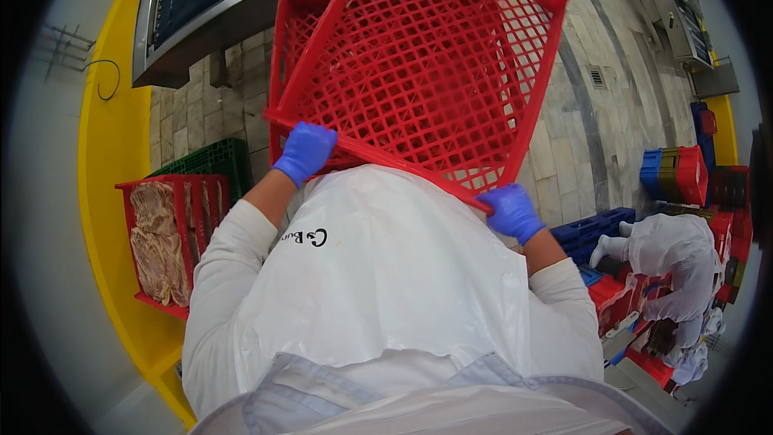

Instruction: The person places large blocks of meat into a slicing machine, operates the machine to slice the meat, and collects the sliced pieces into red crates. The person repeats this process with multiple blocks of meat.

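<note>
1. Red crate [423, 72]: just in front of the white apron [403, 254], skewed over a lower red crate [288, 40]. Contact between them unclear.
2. Left hand [306, 151], right hand [514, 213]: fingers grasping its near rim, one toward each end.
3. Step, my read: two-handed carry or positioning. Next move likely needs even grip, skew controlled.
4. Open side faces the person; near rim slants, left end farther out. Long axis: can't tell.
</note>
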Action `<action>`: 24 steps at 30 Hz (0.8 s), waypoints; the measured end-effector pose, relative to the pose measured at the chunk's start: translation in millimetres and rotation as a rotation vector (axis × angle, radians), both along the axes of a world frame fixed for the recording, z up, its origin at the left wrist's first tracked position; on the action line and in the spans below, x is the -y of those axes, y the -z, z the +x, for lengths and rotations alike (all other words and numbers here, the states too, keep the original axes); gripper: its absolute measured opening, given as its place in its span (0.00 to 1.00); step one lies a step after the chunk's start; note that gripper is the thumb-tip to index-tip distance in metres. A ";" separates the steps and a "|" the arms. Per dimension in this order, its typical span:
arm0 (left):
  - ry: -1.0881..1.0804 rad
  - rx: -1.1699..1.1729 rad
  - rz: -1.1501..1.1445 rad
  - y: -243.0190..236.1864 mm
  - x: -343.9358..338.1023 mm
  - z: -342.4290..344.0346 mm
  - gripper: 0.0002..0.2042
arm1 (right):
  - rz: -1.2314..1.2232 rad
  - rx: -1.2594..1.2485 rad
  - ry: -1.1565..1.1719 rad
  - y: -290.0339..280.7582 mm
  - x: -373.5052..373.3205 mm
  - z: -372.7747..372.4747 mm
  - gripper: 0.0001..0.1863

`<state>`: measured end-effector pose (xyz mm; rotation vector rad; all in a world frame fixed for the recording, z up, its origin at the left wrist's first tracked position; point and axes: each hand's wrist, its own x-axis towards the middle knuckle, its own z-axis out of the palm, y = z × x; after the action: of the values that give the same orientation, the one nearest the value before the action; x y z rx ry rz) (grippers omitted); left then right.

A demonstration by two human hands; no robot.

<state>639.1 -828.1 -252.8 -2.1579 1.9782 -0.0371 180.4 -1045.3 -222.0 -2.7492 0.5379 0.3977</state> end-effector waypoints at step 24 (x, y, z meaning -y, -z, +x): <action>0.012 -0.304 -0.181 -37.6 -29.8 -31.3 0.06 | -0.286 0.001 0.116 24.0 88.9 34.5 0.09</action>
<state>607.9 -798.3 -215.2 -2.3861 2.2282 0.1227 214.9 -1134.2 -246.0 -2.9680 0.8056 0.3127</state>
